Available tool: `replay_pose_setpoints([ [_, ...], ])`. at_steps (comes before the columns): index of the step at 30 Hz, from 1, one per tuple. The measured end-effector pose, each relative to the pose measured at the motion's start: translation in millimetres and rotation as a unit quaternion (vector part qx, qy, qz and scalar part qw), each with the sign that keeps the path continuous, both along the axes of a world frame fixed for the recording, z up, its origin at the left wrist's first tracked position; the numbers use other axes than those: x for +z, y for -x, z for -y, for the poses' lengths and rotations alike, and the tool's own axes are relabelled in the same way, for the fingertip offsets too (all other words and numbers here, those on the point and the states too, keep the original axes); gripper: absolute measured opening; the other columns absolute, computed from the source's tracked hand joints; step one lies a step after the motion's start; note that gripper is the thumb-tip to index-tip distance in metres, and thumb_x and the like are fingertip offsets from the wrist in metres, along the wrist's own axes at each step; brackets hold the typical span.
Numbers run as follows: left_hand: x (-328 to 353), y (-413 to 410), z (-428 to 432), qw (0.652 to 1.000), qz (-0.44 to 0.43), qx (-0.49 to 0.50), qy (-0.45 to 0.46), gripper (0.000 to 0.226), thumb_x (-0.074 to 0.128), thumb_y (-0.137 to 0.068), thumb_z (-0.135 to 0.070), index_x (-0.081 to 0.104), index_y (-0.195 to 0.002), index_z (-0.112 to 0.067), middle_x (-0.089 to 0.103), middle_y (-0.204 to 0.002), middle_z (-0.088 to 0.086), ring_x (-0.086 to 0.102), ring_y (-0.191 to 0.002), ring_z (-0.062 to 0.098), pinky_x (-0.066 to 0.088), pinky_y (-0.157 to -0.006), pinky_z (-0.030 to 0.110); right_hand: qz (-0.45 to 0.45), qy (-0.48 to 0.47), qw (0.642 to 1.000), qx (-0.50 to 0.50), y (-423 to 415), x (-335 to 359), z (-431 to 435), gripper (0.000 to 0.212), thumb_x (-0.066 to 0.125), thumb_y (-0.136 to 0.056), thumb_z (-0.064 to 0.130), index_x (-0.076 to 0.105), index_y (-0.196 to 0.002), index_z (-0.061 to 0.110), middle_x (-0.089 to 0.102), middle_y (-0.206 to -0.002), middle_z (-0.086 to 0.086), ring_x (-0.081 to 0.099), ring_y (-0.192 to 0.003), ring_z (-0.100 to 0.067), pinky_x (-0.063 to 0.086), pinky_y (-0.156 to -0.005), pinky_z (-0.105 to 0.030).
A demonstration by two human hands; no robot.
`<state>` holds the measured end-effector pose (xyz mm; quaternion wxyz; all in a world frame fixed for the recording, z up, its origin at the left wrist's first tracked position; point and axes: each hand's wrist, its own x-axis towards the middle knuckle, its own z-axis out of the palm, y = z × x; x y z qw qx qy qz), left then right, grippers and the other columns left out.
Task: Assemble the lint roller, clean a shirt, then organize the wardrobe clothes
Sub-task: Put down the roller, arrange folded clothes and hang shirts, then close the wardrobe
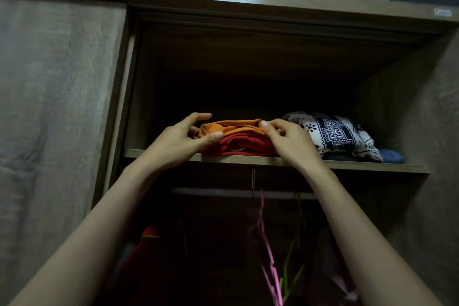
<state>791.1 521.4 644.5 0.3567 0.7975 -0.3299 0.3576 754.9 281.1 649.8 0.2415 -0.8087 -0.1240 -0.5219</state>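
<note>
Dim room; wooden wardrobe [248,57] fills frame, one sliding door [57,82] covering its left side. One shelf [347,165] crosses mid-frame, one hanging rail [211,191] beneath it. Lower left: one hanging red garment [149,256].

On shelf, right: one black-and-white patterned cloth [332,131], bundled, and one blue item [392,156] just beside it.

Shelf centre: stack of two, folded orange garment [233,126] lying on folded red garment [248,144].

Two hands raised. Left hand [183,139] holds orange garment's left end between thumb and fingers. Right hand [288,141] pinches its right end, fingers curled.

Below rail: two hangers, one pink hanger [263,231], one green hanger [295,243].
</note>
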Motion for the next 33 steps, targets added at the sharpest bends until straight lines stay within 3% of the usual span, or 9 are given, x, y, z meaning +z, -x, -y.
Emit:
replay_pose_setpoints([
  [4,2.7,-1.1,-0.2,0.998,0.022,-0.059,-0.029,0.060,0.061,-0.073,-0.060,0.054,-0.129,-0.039,0.059,-0.118,-0.010,0.060,-0.104,0.007,0.053,-0.085,0.023,-0.032,0.040,0.998,0.022,2.8,0.7,5.4,0.046,0.053,-0.086,0.059,0.060,-0.122,0.031,0.061,-0.107,0.005,0.055,-0.098,-0.011,0.047,-0.076,-0.022],
  [9,12.6,-9.5,2.2,0.993,0.051,-0.101,0.011,0.024,0.058,-0.092,-0.040,0.064,-0.113,-0.032,0.068,-0.104,-0.007,0.067,-0.095,0.004,0.058,-0.080,0.025,0.048,0.015,0.999,0.013,-3.3,7.2,-3.5,0.035,0.056,-0.088,0.052,0.070,-0.109,0.028,0.071,-0.099,0.010,0.063,-0.097,-0.009,0.051,-0.088,-0.038],
  [11,17.2,-14.5,5.9,0.992,0.067,-0.106,0.035,0.018,0.056,-0.095,-0.038,0.064,-0.109,-0.030,0.069,-0.101,-0.007,0.068,-0.093,0.004,0.058,-0.080,0.028,0.068,0.008,0.998,0.016,-6.2,11.1,-6.4,0.030,0.058,-0.090,0.046,0.072,-0.107,0.026,0.072,-0.100,0.010,0.063,-0.098,-0.007,0.049,-0.089,-0.033],
  [13,21.7,-20.2,10.7,0.990,0.078,-0.107,0.058,0.016,0.054,-0.097,-0.035,0.064,-0.107,-0.026,0.069,-0.099,-0.005,0.068,-0.091,0.007,0.058,-0.082,0.033,0.083,-0.001,0.996,0.022,-8.8,15.3,-8.4,0.027,0.060,-0.090,0.040,0.073,-0.107,0.022,0.072,-0.103,0.008,0.061,-0.098,-0.004,0.044,-0.081,-0.017],
  [17,27.0,-24.8,23.5,0.968,-0.006,-0.204,0.145,0.014,0.049,-0.100,-0.028,0.060,-0.102,-0.020,0.069,-0.103,0.010,0.069,-0.092,0.024,0.057,-0.079,0.037,0.109,-0.027,0.993,0.047,-13.3,23.3,-12.5,0.023,0.061,-0.092,0.031,0.074,-0.105,0.017,0.073,-0.098,0.008,0.061,-0.091,0.001,0.037,-0.072,0.000],
  [22,23.8,-18.1,33.5,0.940,-0.043,-0.274,0.200,0.014,0.045,-0.102,-0.028,0.056,-0.099,-0.020,0.065,-0.100,0.009,0.067,-0.090,0.021,0.058,-0.077,0.031,0.139,-0.016,0.988,0.062,-16.0,23.5,-18.3,0.017,0.056,-0.096,0.022,0.071,-0.090,0.015,0.069,-0.075,0.002,0.063,-0.069,-0.007,0.043,-0.060,-0.013],
  [27,14.5,-13.3,32.4,0.945,0.065,-0.268,0.175,0.020,0.043,-0.102,-0.028,0.055,-0.102,-0.012,0.062,-0.099,0.004,0.063,-0.091,0.011,0.052,-0.081,0.027,0.214,-0.019,0.973,0.084,-13.2,9.1,-25.1,0.015,0.049,-0.099,0.019,0.061,-0.090,0.014,0.048,-0.057,0.009,0.048,-0.051,-0.006,0.032,-0.045,-0.012],
  [30,6.5,-10.1,30.3,0.937,0.119,-0.274,0.181,0.024,0.043,-0.102,-0.027,0.057,-0.115,-0.012,0.062,-0.113,0.004,0.061,-0.105,0.013,0.052,-0.092,0.033,0.258,-0.026,0.959,0.117,-9.6,-2.5,-30.3,0.016,0.047,-0.100,0.021,0.060,-0.096,0.011,0.051,-0.060,0.006,0.048,-0.047,-0.008,0.037,-0.043,-0.016],
  [33,-7.0,-5.8,27.4,0.932,0.128,-0.288,0.178,0.025,0.045,-0.101,-0.031,0.058,-0.117,-0.018,0.061,-0.114,-0.004,0.060,-0.107,0.011,0.055,-0.090,0.034,0.288,-0.019,0.948,0.133,-4.5,-17.4,-34.7,0.017,0.046,-0.099,0.019,0.059,-0.095,0.009,0.056,-0.075,0.001,0.052,-0.062,-0.004,0.043,-0.056,-0.015],
])
